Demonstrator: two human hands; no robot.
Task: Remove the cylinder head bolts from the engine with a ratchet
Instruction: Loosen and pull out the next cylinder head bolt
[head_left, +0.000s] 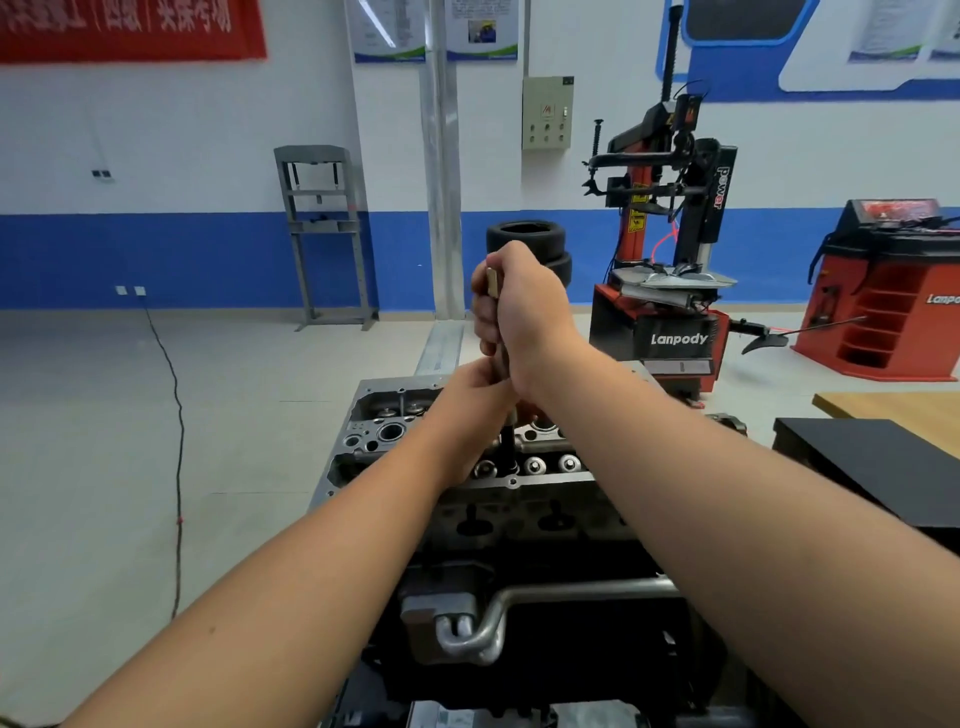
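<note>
In the middle of the frame the right hand has its grip clenched around the upper part of the ratchet, which stands nearly upright, its pale top end poking out above the fingers. Just below it, the left hand holds the lower part of the same tool, fingers curled round the shaft where it meets a dark extension running down into the engine. The extension's lower end sits among a row of round shiny valve parts on top of the cylinder head; the bolt itself is hidden, so whether the socket is seated on one is hard to say. The engine fills the lower centre of the frame, with a bent metal pipe across its near side. Behind, at right of centre, stands a red and black tyre changer beside stacked tyres. A grey press frame stands against the blue and white wall at upper left, and a black cable trails over the floor at left.
</note>
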